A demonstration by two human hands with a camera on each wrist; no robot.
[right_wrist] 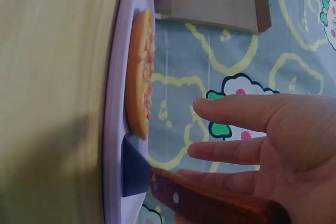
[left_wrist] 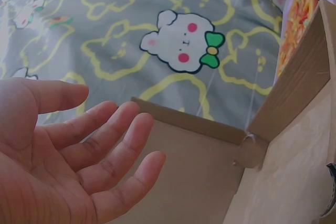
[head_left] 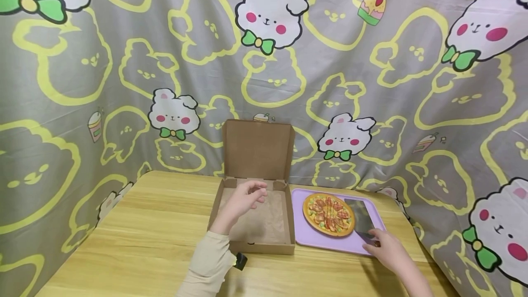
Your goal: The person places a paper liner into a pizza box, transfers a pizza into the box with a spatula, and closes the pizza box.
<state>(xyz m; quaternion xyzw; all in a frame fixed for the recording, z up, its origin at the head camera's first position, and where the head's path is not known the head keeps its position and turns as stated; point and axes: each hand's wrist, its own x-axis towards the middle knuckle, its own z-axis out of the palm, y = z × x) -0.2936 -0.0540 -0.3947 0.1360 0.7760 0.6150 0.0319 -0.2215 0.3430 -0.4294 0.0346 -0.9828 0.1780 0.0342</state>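
On the lilac tray lies a round pizza with colourful toppings. A broad dark blade rests on the tray to its right; the right wrist view shows its wooden handle, riveted. My right hand is at the handle end, thumb and fingers spread, the handle overlapping the lower fingers in the right wrist view. An open cardboard box stands left of the tray, lid raised. Over its base hovers my left hand, holding nothing, fingers loosely bent and palm showing in the left wrist view.
The wooden table stretches left of the box and in front of it. Behind the table hangs a grey curtain with cartoon animals, close behind the raised lid. A small black device sits by the left sleeve.
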